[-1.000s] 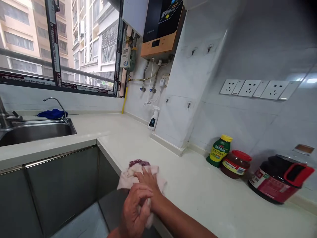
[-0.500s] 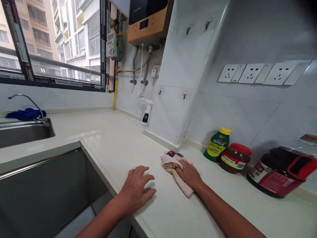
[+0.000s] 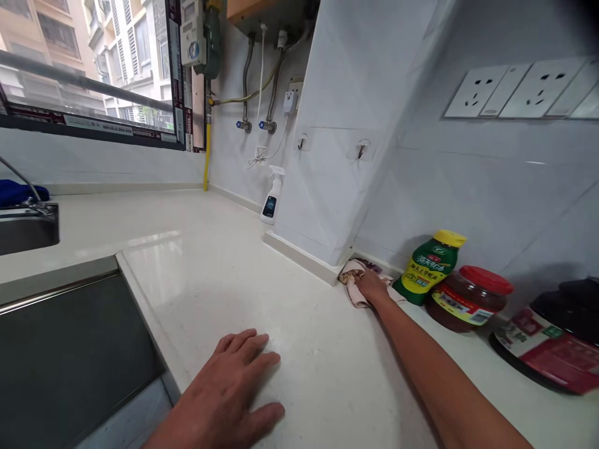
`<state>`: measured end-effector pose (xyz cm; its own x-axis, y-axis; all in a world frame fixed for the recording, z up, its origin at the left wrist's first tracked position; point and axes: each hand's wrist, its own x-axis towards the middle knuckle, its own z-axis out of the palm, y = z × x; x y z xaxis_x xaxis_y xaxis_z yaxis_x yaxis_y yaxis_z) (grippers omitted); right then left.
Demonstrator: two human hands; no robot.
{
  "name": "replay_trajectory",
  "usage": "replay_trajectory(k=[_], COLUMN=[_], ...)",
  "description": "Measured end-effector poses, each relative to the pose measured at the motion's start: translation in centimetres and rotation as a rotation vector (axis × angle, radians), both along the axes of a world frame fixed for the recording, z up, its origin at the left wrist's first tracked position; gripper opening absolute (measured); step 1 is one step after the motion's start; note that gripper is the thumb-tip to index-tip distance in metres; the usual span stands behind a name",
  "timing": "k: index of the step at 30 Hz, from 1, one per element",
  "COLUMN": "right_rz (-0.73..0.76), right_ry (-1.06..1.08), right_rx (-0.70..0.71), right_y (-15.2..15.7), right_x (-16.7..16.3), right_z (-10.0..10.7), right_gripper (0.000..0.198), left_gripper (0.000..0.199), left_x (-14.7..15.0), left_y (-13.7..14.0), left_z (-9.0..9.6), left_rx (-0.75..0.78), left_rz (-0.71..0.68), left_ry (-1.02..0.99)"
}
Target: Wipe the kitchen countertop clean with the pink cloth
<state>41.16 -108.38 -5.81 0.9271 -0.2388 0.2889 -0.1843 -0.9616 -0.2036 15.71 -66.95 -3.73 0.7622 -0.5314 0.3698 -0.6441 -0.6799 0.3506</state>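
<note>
One left hand (image 3: 229, 386), fingers loosely spread, empty, over the bench (image 3: 322, 386). One spray bottle (image 3: 271, 198). Two hooks (image 3: 360, 149). One pink cloth (image 3: 357, 298), on the bench beside the pillar (image 3: 321, 193), under one right hand (image 3: 373, 288), fingers bunched into it. One green bottle (image 3: 428, 268). One red-lidded jar (image 3: 465, 299). One dark jug (image 3: 552, 346).

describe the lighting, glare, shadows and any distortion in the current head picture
Head view: bright daylight washes out the scene beyond the window; head view: pale glare streaks the counter; head view: a soft shadow falls on the wall behind the green bottle; head view: the pillar has slanting edges, perhaps wide-angle distortion, and the top right corner darkens.
</note>
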Motion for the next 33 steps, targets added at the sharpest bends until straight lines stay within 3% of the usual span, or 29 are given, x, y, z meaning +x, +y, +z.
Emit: replay_trajectory(k=[4, 8, 12, 17, 20, 23, 27, 30, 33], right_rz=[-0.006, 0.037, 0.241, 0.616, 0.714, 0.636, 0.384, 0.222, 0.112], right_ry=[0.058, 0.064, 0.052, 0.062, 0.063, 0.052, 0.03, 0.024, 0.029], right_rx=[0.025, 0.06, 0.081, 0.068, 0.075, 0.089, 0.088, 0.073, 0.051], right_y=[-0.7, 0.2, 2.5, 5.9, 6.5, 5.4, 1.8, -1.5, -5.5], right_x=[1.2, -0.6, -5.8, -13.8, -15.5, -14.6, -13.9, -16.3, -21.0], right_z=[0.5, 1.0, 0.9, 0.0, 0.4, 1.4, 2.0, 1.4, 0.4], right_gripper=[0.038, 0.041, 0.04, 0.056, 0.06, 0.053, 0.055, 0.059, 0.057], left_gripper=[0.04, 0.035, 0.034, 0.034, 0.035, 0.037, 0.037, 0.038, 0.041], left_x=[0.3, 0.8, 0.9, 0.8, 1.1, 1.7, 2.7, 3.4, 3.9], left_y=[0.0, 0.0, 0.0, 0.0, 0.1, 0.3, 0.6, 0.9, 1.0], left_z=[0.1, 0.0, 0.1, 0.0, 0.0, 0.0, -0.8, -1.7, -2.2], left_rx=[-0.014, -0.045, -0.049, -0.005, 0.0, 0.011, -0.027, -0.061, -0.069], left_rz=[0.002, 0.017, 0.02, 0.039, 0.056, 0.058, 0.081, 0.107, 0.127], left_ry=[0.021, 0.009, -0.026, -0.054, -0.041, -0.011, -0.012, -0.008, -0.004])
